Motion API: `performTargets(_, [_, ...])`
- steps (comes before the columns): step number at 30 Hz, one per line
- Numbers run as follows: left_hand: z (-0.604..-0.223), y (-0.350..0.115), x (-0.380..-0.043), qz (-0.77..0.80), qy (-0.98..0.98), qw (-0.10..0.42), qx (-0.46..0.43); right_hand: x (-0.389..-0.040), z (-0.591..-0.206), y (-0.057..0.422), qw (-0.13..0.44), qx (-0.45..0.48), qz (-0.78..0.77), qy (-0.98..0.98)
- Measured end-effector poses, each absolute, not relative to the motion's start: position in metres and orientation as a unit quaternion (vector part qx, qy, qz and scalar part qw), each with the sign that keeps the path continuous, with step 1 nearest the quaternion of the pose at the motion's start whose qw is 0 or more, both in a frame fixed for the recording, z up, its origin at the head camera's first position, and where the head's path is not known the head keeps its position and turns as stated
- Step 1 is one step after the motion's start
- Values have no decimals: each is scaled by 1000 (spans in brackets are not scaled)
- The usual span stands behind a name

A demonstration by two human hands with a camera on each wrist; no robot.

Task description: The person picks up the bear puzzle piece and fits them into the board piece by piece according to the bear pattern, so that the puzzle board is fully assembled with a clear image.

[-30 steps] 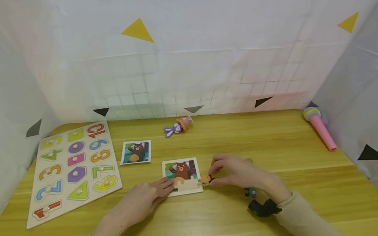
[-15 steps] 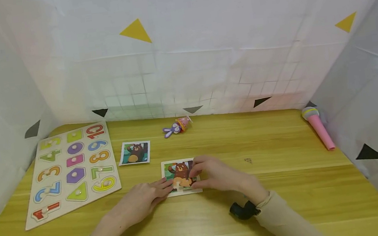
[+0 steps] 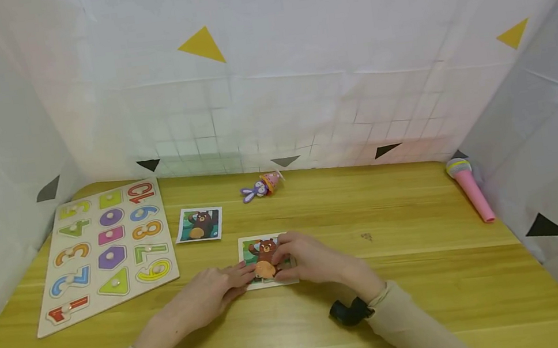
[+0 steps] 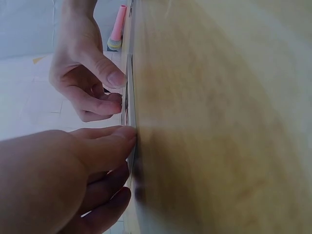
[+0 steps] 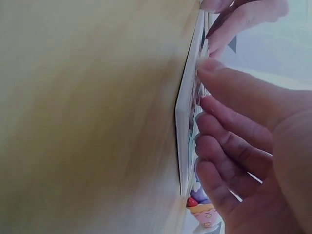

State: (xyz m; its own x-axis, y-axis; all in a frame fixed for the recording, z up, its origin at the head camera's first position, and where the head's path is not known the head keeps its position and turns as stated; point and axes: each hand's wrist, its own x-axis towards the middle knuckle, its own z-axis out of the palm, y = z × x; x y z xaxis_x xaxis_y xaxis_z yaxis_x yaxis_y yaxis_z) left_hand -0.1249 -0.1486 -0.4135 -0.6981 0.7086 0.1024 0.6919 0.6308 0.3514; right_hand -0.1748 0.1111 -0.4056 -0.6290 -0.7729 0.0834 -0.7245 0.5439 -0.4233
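A small framed bear jigsaw puzzle [image 3: 253, 285] lies flat on the wooden table. My left hand [image 3: 218, 289] rests on its left side, fingers nearly straight over the edge; in the left wrist view the thumb touches the frame's near edge. My right hand [image 3: 315, 258] is over the puzzle's right part and pinches a puzzle piece [image 3: 264, 270] with the bear's orange belly on it. The piece lies over the lower middle of the picture, and the fingers hide the puzzle's right side. Seen from the right wrist, thumb and fingertips are close above the board [image 5: 183, 112].
A picture card [image 3: 199, 225] of the same bear lies behind the puzzle on the left. A wooden number board [image 3: 106, 253] covers the left end. A purple rabbit toy [image 3: 262, 187] lies at the back, and a pink toy microphone [image 3: 471, 190] at the far right.
My right hand has carried a puzzle piece left from beside the puzzle onto it, then a little further left over the lower middle. My left hand has stayed on the puzzle's left edge.
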Motion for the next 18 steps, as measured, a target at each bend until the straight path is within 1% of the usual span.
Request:
performTargets(7, [-415, -149, -124, 211, 902, 28, 376, -174, -407, 110, 61, -426, -221, 875])
performTargets(11, [-411, -146, -122, 164, 912, 32, 376, -173, -408, 109, 53, -426, -212, 878])
performTargets(15, [-407, -141, -117, 96, 920, 25, 380, -172, -408, 108, 46, -428, -204, 879])
performTargets(18, [-406, -139, -116, 83, 922, 18, 377, -171, -408, 108, 37, -430, -198, 880])
